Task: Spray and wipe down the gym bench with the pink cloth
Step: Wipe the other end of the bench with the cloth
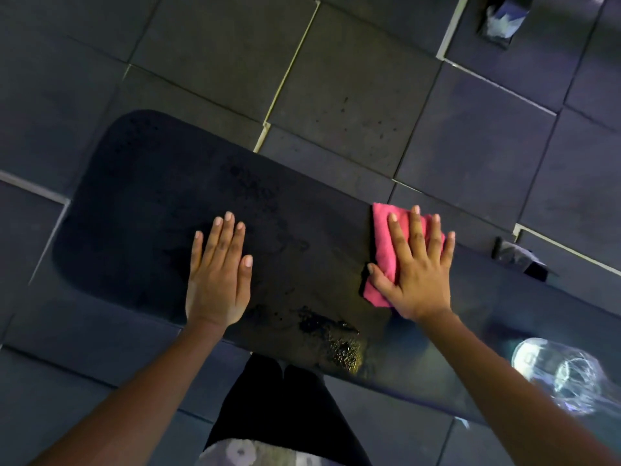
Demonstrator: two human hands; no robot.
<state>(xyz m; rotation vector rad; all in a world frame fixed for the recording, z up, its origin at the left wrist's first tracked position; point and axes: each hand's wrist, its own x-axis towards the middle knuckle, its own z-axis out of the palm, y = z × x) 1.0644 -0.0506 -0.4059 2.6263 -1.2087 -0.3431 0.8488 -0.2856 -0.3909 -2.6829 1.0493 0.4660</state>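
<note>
The black padded gym bench (141,210) runs across the view from upper left to lower right, with wet droplets shining near its front edge. My left hand (218,274) lies flat on the pad, fingers apart, holding nothing. My right hand (416,267) presses flat on the folded pink cloth (383,237), which lies near the bench's far edge. A clear plastic spray bottle (564,375) lies on the bench at the lower right, beside my right forearm.
Dark rubber floor tiles (353,79) with pale seams surround the bench. A dark piece of equipment with a whitish scrap (504,18) stands at the top right. A black bench fitting (521,257) sticks out behind the bench on the right. My legs are below the bench's front edge.
</note>
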